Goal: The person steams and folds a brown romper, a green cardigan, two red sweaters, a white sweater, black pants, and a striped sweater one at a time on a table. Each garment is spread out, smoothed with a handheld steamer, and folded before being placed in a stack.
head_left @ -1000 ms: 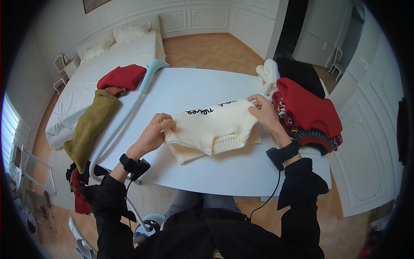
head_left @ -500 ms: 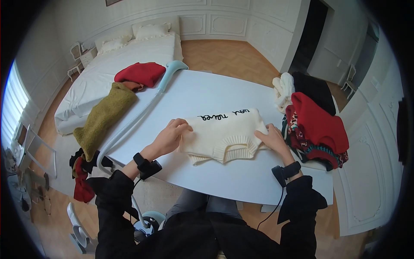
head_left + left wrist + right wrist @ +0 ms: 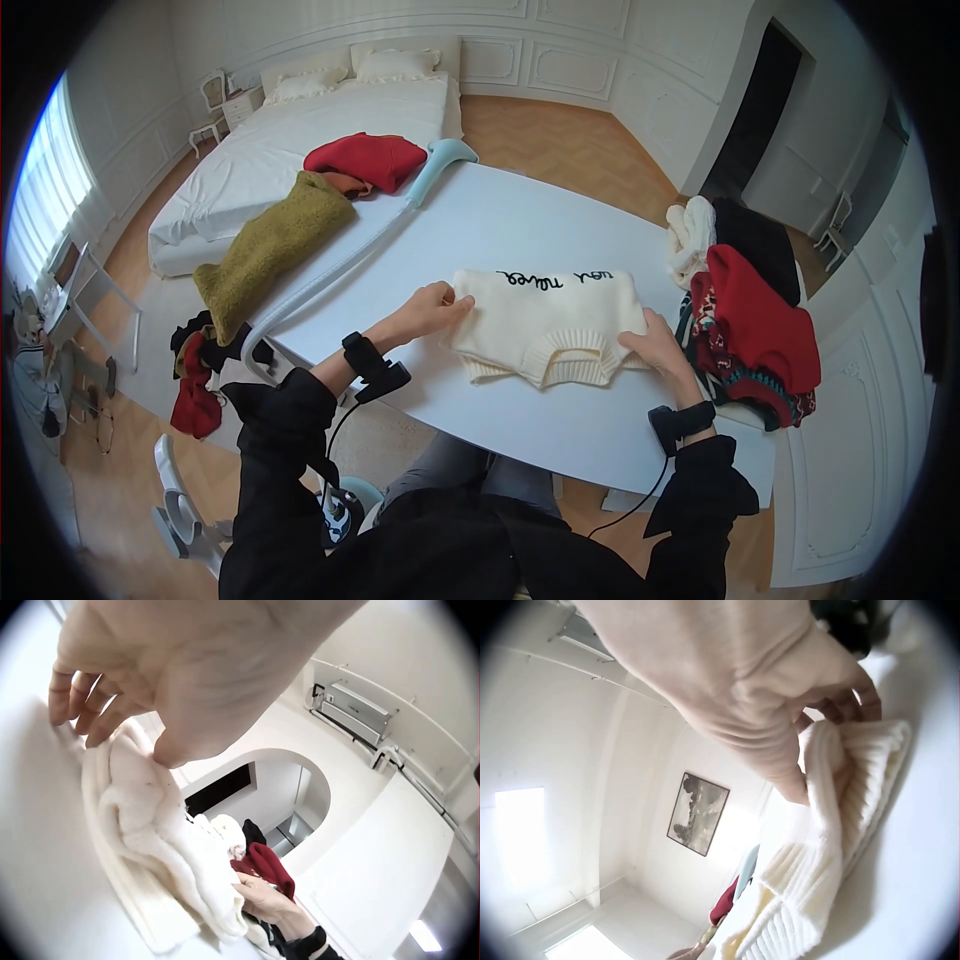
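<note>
A folded cream knit sweater (image 3: 550,315) lies on the white table in the head view, black lettering along its far side and its ribbed neckline toward me. At its left edge my left hand (image 3: 432,308) holds the fabric; in the left wrist view the thumb (image 3: 171,746) is on one side of the folded layers and the fingertips on the other. My right hand (image 3: 655,345) grips the right edge by the neckline. The right wrist view shows ribbed knit (image 3: 825,769) between thumb and curled fingers, which are partly hidden behind it.
A clothes pile (image 3: 760,320) with red, black, white and patterned knits sits at the table's right end. On the left lie an olive garment (image 3: 275,245), a red one (image 3: 365,160) and a pale blue steamer head (image 3: 440,170) with its hose (image 3: 330,275). A bed (image 3: 300,160) stands beyond.
The sweater has come down flat on the table, its lettering now fully visible. My right hand has shifted from its far corner to the side near the neckline. The head view has turned left.
</note>
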The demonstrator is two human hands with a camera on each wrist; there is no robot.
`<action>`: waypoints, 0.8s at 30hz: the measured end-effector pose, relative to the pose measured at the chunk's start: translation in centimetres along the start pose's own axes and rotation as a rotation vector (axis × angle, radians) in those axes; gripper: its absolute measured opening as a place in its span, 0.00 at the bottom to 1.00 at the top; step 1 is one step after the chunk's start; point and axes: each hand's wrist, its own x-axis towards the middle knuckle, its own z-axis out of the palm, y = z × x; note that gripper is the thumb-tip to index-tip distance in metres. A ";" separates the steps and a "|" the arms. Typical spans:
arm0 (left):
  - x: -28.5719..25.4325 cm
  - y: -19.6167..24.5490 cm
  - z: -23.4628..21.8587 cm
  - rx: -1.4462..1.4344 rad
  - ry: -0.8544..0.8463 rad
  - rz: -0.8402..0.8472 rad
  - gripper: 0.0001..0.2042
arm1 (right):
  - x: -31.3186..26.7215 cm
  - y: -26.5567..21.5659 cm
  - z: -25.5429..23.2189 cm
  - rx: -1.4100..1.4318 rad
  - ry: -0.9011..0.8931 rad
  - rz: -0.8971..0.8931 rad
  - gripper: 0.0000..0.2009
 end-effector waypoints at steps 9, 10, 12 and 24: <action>-1.5 0.4 0.2 -0.614 0.011 0.046 0.25 | -0.2 -4.1 -0.9 0.172 -0.089 0.040 0.24; -1.8 0.6 -0.5 -0.616 0.021 0.044 0.25 | -0.2 -5.6 -0.6 0.311 -0.051 0.034 0.24; -2.4 0.6 -2.9 -0.644 0.168 0.038 0.25 | 0.2 -8.6 0.3 0.452 -0.021 0.027 0.24; -11.0 -5.6 -24.2 -0.534 1.036 0.278 0.20 | 15.0 -30.8 14.7 0.832 -0.170 -0.520 0.26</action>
